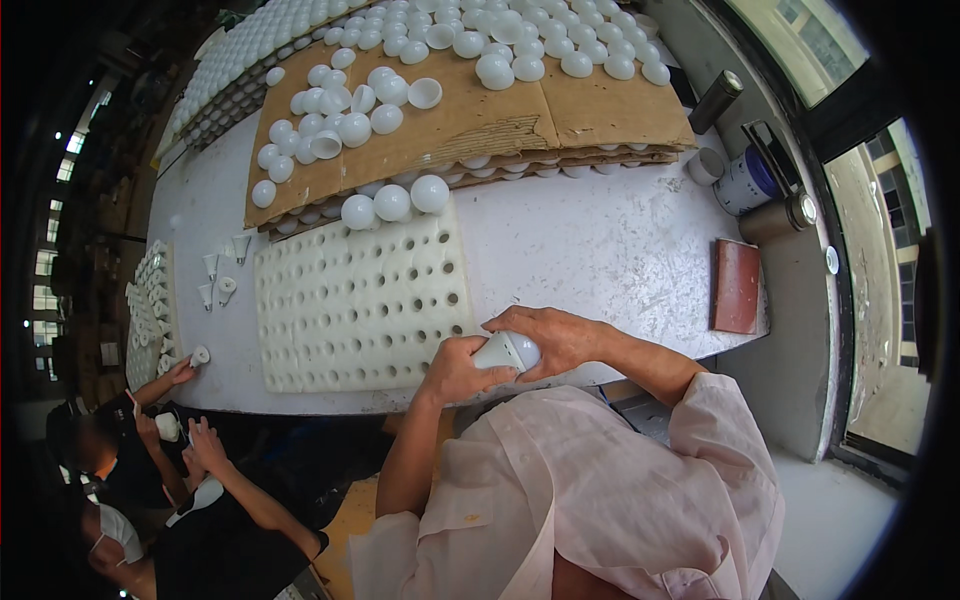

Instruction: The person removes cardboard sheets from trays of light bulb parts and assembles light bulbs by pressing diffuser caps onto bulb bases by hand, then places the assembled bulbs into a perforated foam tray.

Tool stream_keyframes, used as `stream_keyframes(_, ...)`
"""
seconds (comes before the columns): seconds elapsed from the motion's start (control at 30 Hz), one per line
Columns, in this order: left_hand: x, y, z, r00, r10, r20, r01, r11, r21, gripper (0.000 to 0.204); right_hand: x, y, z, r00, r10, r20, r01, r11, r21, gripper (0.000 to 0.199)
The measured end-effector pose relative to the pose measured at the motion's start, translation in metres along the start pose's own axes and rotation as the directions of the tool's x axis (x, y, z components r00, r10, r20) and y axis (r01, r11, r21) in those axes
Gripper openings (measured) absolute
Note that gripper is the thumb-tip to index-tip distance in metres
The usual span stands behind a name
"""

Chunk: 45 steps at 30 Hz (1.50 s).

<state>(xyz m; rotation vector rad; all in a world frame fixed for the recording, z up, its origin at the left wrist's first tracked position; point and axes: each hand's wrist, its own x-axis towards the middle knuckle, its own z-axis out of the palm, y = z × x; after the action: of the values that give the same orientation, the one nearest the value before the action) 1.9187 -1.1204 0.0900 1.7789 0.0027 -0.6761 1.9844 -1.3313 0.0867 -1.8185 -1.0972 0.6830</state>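
Here a white bulb sits at the near edge of the table, clasped between both hands. The left hand wraps its fingers around the bulb's base end, pressed closed on it; the right hand curls over the rounded dome end, fingers closed against it. Just to the left of the hands lies a white foam tray full of round holes, with three white domes resting at its far edge. Beyond that, sheets of cardboard are stacked in layers, with many more domes scattered on top. To the right, near the table's edge, lies a reddish-brown block, and farther back stand a white-and-blue can and a dark cylinder. At the far left, other people's hands work with small white parts beside a few white cones.
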Motion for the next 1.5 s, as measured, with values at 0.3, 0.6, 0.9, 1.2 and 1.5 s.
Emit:
stream_keyframes(0.3,-0.011,0.018,0.01,0.979,0.195,-0.058,-0.19,0.978,0.084,0.045,-0.007,-0.002,0.029,0.834,-0.383,-0.398,0.417,0.909,-0.001,0.057)
stream_keyframes(0.6,-0.015,0.042,0.008,0.983,0.18,-0.027,-0.167,0.949,0.268,0.046,-0.008,-0.003,0.027,0.759,-0.461,-0.46,0.519,0.855,0.0,0.044)
stream_keyframes(0.9,0.015,-0.036,-0.008,0.978,0.042,0.203,0.115,0.704,-0.7,0.042,0.001,0.012,0.028,0.911,0.012,-0.413,0.136,0.934,0.329,0.091)
stream_keyframes(1.2,0.017,-0.068,-0.008,0.987,-0.161,-0.02,0.101,0.705,-0.702,0.048,0.036,0.034,0.048,0.885,0.32,-0.337,-0.127,0.864,0.488,0.081)
stream_keyframes(1.5,-0.024,-0.154,-0.041,0.857,-0.295,-0.422,0.007,0.826,-0.563,0.029,0.132,0.051,0.008,0.742,-0.114,-0.66,-0.121,0.946,-0.3,0.077)
